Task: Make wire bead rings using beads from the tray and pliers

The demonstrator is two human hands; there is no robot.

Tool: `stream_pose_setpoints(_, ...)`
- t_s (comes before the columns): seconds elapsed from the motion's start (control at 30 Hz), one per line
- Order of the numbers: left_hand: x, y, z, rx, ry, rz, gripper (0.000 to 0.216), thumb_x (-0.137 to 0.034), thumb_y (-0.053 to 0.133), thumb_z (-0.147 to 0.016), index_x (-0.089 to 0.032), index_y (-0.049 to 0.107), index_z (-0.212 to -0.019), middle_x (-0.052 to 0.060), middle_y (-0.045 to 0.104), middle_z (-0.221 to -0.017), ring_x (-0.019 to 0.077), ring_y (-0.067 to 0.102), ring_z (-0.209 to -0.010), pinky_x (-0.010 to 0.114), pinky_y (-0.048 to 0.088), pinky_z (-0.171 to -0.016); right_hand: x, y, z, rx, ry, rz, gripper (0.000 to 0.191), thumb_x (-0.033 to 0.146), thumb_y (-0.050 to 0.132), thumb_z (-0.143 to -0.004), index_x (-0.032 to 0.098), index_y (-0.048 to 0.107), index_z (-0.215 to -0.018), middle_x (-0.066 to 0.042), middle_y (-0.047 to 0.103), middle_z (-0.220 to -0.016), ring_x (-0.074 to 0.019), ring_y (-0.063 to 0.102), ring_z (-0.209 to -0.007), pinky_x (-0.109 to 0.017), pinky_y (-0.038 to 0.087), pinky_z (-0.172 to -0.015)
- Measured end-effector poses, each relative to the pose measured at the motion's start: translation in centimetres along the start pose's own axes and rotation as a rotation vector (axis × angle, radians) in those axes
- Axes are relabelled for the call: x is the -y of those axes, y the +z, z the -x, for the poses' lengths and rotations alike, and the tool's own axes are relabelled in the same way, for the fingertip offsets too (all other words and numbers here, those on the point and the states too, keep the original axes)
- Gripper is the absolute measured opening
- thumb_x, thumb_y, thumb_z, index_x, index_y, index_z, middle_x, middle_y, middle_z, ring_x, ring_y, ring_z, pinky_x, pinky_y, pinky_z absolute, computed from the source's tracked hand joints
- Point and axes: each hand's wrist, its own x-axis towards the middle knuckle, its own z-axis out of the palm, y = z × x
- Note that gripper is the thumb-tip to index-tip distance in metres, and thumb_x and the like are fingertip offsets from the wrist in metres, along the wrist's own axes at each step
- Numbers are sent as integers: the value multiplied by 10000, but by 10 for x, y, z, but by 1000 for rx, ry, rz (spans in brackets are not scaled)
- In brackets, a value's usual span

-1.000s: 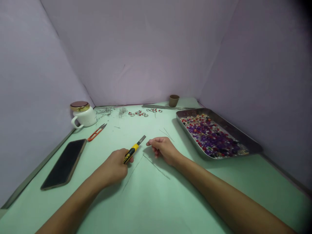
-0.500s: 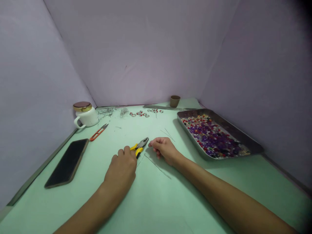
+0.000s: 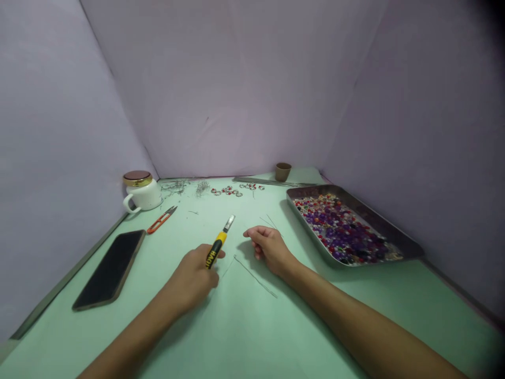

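My left hand is closed round the yellow-and-black handles of a pair of pliers, whose metal jaws point up and away from me. My right hand rests on the green table just right of the pliers, fingers curled in a loose pinch; what it holds, if anything, is too small to see. A thin bent wire lies on the table between and below the two hands.
A metal tray of coloured beads lies at the right. A black phone, orange thread snips and a lidded white mug are at the left. Small beaded pieces, loose wires and a brown cup lie by the back wall.
My left hand has turned the pliers, jaws showing half a second ago and now edge-on again, pointing up. The right hand has stayed put. The view tilted slightly.
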Motion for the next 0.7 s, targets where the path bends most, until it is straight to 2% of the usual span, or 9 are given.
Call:
stream_pose_setpoints(0.07,-2,-8,3,137,-83,321,393,-63,489,-497,-144,538,-878,31,523,-771,190,505,-739,285,370,-624,0,0,2,3,-34,44,154,281,582,-649,135,613,-688,72,383,-439,-50,324,-361,-170,280,-314)
stream_pose_setpoints(0.13,-3,-11,4,264,-126,517,353,-54,487,-483,-138,546,-821,22,528,-732,171,513,-692,278,377,-610,-1,0,3,-17,-87,156,189,320,571,-673,141,626,-701,68,396,-435,-56,324,-343,-188,281,-320)
stream_pose_setpoints(0.2,-1,-11,3,316,-154,570,310,-43,476,-472,-137,543,-761,9,526,-670,143,495,-607,270,373,-580,-3,0,4,-75,-226,323,206,333,557,-697,146,643,-699,39,468,-466,-77,393,-374,-209,328,-368)
stream_pose_setpoints(0.3,1,-7,1,322,-176,590,274,-25,466,-456,-140,532,-696,-10,507,-595,115,456,-543,262,377,-564,-6,-3,5,-147,-532,564,194,289,525,-738,166,672,-707,-15,595,-591,-123,522,-535,-229,404,-516)
stream_pose_setpoints(0.4,3,-4,-1,380,-197,676,273,-23,448,-463,-145,536,-690,-1,518,-596,119,463,-554,290,414,-594,-8,-5,7,-142,-725,760,208,240,485,-773,189,685,-755,-20,612,-611,-124,532,-564,-223,399,-564)
stream_pose_setpoints(0.57,2,-7,0,421,-255,806,299,-15,439,-455,-139,550,-703,43,549,-729,187,525,-741,352,448,-639,-8,-7,8,-155,-826,956,219,236,475,-790,195,689,-804,-18,577,-568,-112,506,-537,-207,370,-548)
stream_pose_setpoints(0.7,1,-7,-2,408,-213,697,287,-24,447,-455,-148,534,-698,10,519,-669,165,507,-677,300,416,-606,-8,-8,7,-178,-801,970,221,242,477,-785,195,693,-773,-16,589,-561,-110,511,-536,-206,370,-546)
